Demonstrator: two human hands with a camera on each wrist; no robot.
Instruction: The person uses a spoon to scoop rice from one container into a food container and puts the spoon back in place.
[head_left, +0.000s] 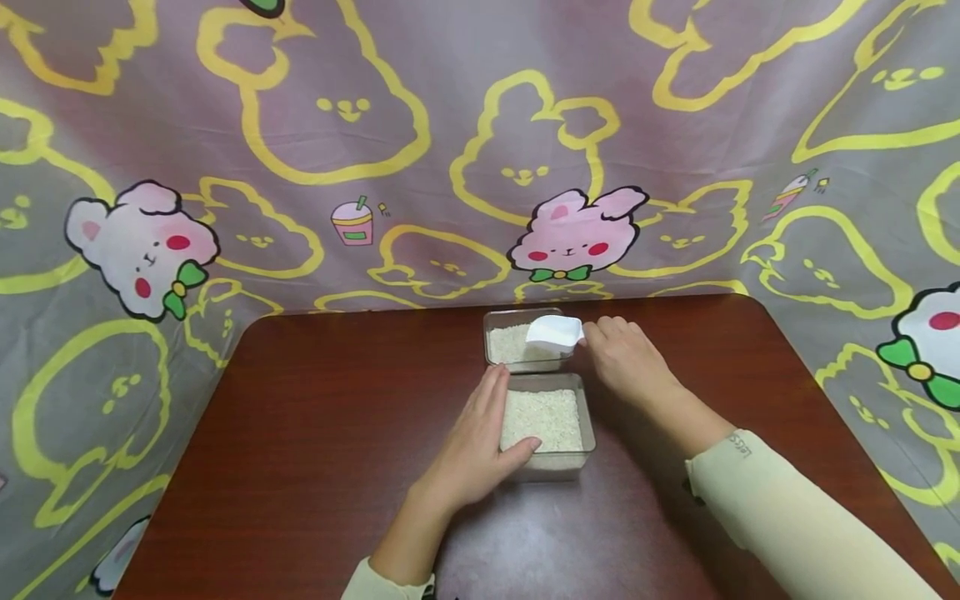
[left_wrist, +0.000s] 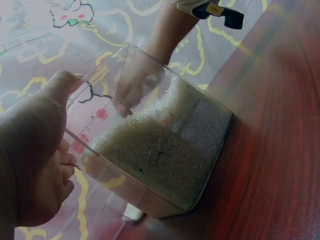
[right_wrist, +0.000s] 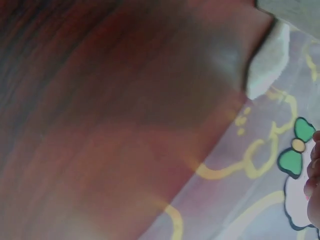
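Observation:
Two clear rectangular containers of white rice stand one behind the other. My left hand [head_left: 476, 442] holds the near container [head_left: 588, 429] at its left side, thumb over the near rim. In the left wrist view, rice [left_wrist: 160, 145] slopes up against the container's walls, and the thumb lies at the rim. My right hand [head_left: 626, 354] grips the handle of a white scoop [head_left: 553, 332]. The scoop's bowl overlaps the right part of the far container [head_left: 489, 354]; its contents do not show clearly. Only fingers [right_wrist: 313, 180] of the right hand appear in the right wrist view.
The containers stand on a dark red-brown wooden table [head_left: 337, 433], close to its back edge. A patterned cloth [head_left: 435, 108] with cartoon bears and rabbits hangs behind the table and along both sides.

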